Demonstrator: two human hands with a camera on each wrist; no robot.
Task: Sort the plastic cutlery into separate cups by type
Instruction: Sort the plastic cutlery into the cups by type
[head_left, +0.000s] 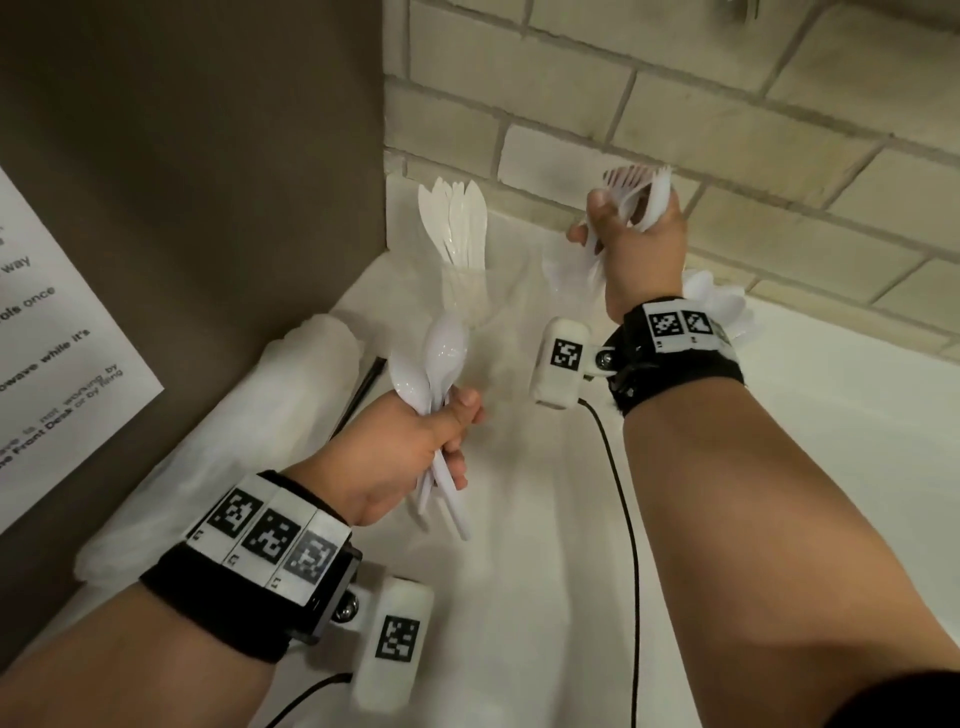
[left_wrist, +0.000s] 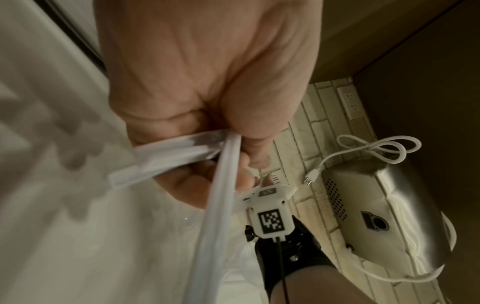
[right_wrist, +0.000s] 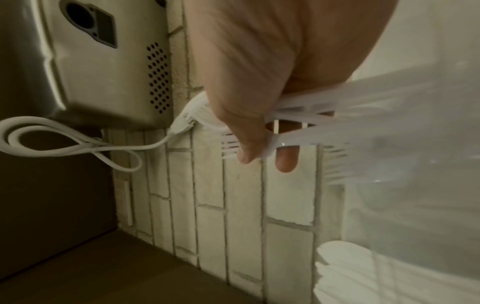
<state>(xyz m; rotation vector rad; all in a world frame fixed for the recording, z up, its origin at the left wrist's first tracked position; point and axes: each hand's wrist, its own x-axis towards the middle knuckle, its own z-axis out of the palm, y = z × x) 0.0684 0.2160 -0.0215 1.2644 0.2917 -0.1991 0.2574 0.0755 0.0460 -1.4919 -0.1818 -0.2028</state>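
My left hand (head_left: 457, 436) grips a bunch of white plastic spoons (head_left: 441, 358) by their handles, bowls up, low over the white counter; the left wrist view shows the handles (left_wrist: 215, 185) sticking out of my fist. My right hand (head_left: 613, 228) grips a bunch of white forks (head_left: 639, 192), tines up, just above a clear cup (head_left: 566, 275) by the brick wall. The right wrist view shows the forks (right_wrist: 298, 123) crossing my palm. Left of it, another clear cup (head_left: 462, 296) holds several white knives (head_left: 457, 223). More white cutlery (head_left: 722, 301) shows behind my right wrist.
A brown panel with a paper sign (head_left: 62, 338) closes the left side, and a tiled brick wall (head_left: 727, 104) the back. A white plastic bundle (head_left: 291, 374) lies at the left. A black cable (head_left: 623, 493) crosses the counter (head_left: 805, 441). A steel appliance (left_wrist: 376, 216) hangs above.
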